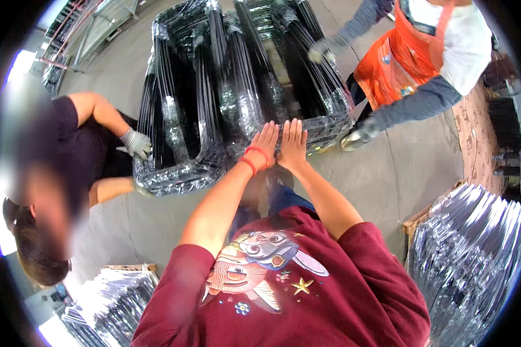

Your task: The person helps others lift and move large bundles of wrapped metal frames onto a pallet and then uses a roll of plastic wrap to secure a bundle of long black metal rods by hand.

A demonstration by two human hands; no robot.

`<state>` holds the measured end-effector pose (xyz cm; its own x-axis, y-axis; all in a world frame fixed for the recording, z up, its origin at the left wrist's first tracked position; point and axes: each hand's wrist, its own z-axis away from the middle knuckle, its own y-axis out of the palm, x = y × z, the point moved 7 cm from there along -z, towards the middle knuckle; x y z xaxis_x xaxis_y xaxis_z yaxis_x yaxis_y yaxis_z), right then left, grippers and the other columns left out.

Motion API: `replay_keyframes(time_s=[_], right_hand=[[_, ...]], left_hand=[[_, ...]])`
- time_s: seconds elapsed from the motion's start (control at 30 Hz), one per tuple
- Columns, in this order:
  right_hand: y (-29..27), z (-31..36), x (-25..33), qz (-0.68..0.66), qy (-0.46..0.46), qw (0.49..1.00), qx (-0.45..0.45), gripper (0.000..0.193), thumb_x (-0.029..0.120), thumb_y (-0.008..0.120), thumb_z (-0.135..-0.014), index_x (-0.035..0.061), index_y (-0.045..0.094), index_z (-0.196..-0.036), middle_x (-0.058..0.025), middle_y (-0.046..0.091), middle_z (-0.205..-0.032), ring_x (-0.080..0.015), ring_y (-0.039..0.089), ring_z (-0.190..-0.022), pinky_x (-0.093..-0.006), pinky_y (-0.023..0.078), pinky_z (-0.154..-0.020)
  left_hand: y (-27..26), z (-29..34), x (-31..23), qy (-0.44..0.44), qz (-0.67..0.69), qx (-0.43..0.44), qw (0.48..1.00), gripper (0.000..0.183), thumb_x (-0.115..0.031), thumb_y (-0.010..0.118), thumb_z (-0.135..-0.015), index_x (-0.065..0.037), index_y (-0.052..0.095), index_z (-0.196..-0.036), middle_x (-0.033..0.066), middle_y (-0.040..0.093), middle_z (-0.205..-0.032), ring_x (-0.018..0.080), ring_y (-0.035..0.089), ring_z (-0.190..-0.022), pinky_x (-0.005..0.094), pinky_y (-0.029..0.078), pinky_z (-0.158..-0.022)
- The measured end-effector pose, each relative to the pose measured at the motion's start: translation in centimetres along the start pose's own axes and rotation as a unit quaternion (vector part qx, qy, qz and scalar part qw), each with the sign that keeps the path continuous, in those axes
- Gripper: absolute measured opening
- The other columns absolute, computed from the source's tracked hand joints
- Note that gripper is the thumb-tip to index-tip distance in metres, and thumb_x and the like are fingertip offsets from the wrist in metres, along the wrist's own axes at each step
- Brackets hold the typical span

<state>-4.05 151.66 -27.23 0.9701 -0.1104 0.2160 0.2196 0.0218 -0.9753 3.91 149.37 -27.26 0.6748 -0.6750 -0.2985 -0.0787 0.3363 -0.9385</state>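
Concrete workshop floor (127, 63) | bundle of plastic-wrapped black metal frames (237, 87) stood mid-floor | left hand (264, 144) and right hand (293, 144) laid flat side by side, fingers spread, on bundle's near edge (nothing gripped) | step judged: steadying bundle; firm even pressure needed next | two co-workers at sides, wrapped stacks (474, 254) at floor's edge

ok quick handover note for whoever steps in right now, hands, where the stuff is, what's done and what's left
Left hand: flat, fingers open, pressing the near edge of the stack of wrapped black frames; red band on the wrist.
Right hand: flat beside it, same edge, holding nothing.
Stack lies on the floor, already in clear film. A co-worker's gloved hand grips the left corner; another gloved hand is on the far right side.
Left: cannot tell from this view.
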Motion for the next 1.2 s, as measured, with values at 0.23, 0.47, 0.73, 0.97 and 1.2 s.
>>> replay_keyframes(time_s=[0.23,0.47,0.73,0.97,1.2], right_hand=[[-0.7,-0.6,-0.8,0.007,-0.052,0.999,-0.005,0.085,0.023,0.06,-0.065,-0.0023,0.016,-0.133,-0.0244,0.013,-0.138,-0.0345,0.01,-0.131,-0.0517,0.008,-0.103],[-3.2,0.6,-1.5,-0.251,-0.083,0.962,0.07,0.054,0.02,0.05,-0.08,0.0058,0.034,-0.129,-0.0252,0.025,-0.134,-0.0395,0.029,-0.122,-0.0391,0.024,-0.102],[0.7,13.6,-2.9,-0.285,-0.032,0.932,0.221,0.036,0.021,0.051,-0.078,0.0048,0.054,-0.11,-0.0174,0.058,-0.103,-0.031,0.055,-0.096,-0.0379,0.042,-0.084],[-3.4,12.1,6.4,-0.264,-0.196,0.914,0.237,0.032,0.017,0.048,-0.08,0.0017,0.054,-0.108,-0.0184,0.055,-0.108,-0.0331,0.052,-0.1,-0.0385,0.041,-0.086],[-5.3,9.2,20.0,-0.292,-0.422,0.807,0.291,0.034,0.02,0.05,-0.081,0.0036,0.051,-0.111,-0.0197,0.055,-0.107,-0.0338,0.052,-0.099,-0.037,0.041,-0.086]], left_hand=[[-1.4,0.2,-0.6,-0.003,-0.02,-0.007,1.0,0.073,-0.021,0.053,-0.073,0.001,0.018,-0.133,0.019,0.019,-0.139,0.0321,0.017,-0.129,0.044,0.021,-0.103],[-1.0,5.9,2.7,-0.054,0.215,-0.069,0.973,0.044,-0.018,0.046,-0.082,-0.006,0.041,-0.124,0.016,0.04,-0.128,0.0283,0.036,-0.121,0.0438,0.024,-0.101],[5.4,26.9,6.0,-0.214,0.446,-0.006,0.869,0.038,-0.019,0.045,-0.085,-0.005,0.046,-0.12,0.0128,0.053,-0.116,0.0226,0.051,-0.106,0.0322,0.04,-0.09],[-0.2,34.6,5.5,-0.288,0.456,-0.229,0.811,0.032,-0.014,0.046,-0.086,-0.004,0.049,-0.117,0.0107,0.057,-0.109,0.0193,0.055,-0.1,0.0316,0.043,-0.085],[-3.2,39.9,0.2,-0.39,0.412,-0.336,0.752,0.031,-0.012,0.045,-0.086,-0.005,0.048,-0.117,0.0124,0.056,-0.11,0.0223,0.055,-0.101,0.0318,0.042,-0.085]])
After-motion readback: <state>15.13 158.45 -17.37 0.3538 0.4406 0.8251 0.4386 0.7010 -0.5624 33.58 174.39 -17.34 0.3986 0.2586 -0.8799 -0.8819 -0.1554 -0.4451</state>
